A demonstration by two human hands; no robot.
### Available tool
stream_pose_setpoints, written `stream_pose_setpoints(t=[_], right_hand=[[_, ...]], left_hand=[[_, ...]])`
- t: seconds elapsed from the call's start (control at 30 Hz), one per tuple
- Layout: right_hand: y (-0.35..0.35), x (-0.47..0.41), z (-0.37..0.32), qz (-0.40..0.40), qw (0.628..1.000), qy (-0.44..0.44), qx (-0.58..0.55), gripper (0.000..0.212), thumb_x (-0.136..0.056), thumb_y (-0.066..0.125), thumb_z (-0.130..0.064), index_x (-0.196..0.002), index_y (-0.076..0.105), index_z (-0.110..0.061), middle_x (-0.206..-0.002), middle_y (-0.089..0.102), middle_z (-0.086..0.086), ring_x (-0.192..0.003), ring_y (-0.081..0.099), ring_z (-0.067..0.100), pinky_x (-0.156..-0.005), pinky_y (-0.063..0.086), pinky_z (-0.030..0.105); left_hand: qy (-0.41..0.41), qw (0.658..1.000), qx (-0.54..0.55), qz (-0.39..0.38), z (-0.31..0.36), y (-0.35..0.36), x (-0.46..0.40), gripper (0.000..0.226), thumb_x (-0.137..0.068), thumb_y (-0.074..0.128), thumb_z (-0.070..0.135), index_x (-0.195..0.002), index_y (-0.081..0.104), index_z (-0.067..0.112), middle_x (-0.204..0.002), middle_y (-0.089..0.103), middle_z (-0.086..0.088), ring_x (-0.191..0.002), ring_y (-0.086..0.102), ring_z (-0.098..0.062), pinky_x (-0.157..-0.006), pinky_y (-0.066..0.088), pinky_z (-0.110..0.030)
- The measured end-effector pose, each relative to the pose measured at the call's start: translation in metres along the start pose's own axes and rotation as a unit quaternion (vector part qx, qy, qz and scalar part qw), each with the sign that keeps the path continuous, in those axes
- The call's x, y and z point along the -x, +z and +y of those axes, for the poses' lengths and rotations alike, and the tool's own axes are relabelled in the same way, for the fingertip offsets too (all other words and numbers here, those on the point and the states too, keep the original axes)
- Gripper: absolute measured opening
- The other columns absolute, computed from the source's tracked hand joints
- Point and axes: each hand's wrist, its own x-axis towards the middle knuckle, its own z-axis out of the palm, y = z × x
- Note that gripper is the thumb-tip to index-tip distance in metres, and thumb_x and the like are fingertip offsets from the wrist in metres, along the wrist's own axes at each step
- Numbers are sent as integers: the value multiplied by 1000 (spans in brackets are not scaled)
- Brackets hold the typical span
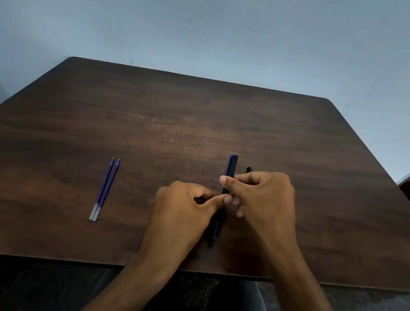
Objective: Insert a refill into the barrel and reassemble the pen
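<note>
Wooden table (202, 128) | pen (231, 167) lengthwise, pointing away | both hands (182, 205) pinch it

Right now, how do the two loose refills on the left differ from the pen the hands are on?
The refills lie untouched on the table; the pen is gripped by the left hand and right hand. The refills are thin with grey ends; the pen is thicker and darker. Both show blue and point away from the person.

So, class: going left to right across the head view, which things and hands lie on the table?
Two blue refills → left hand → dark pen → right hand, all over the brown table.
</note>
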Motion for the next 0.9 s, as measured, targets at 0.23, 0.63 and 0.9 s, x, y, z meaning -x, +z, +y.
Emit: stream_pose_setpoints(t=[0.23,0.63,0.9], right_hand=[[-18,-14,-8,-53,986,42,153,22,-83,81,-33,-74,80,-13,-51,63,-1,-45,56,5,-50,47,23],[-7,-35,4,-47,951,63,299,36,-81,79,-46,-94,75,-13,-84,68,6,-78,66,20,-62,55,31],[-3,-36,18,-16,941,48,334,26,-86,75,-39,-96,71,-16,-79,57,1,-59,41,6,-45,29,21]], left_hand=[[-12,1000,16,2,2,12,-11,6,-79,82,32,-79,77,36,-64,69,31,-60,65,12,-55,48,-5],[-32,999,38,-11,8,30,-39,7,-80,82,22,-83,80,28,-63,70,23,-64,66,13,-56,47,-2],[-58,998,-11,-35,10,41,-54,7,-82,80,25,-76,80,28,-64,73,14,-61,67,9,-58,50,-6]])
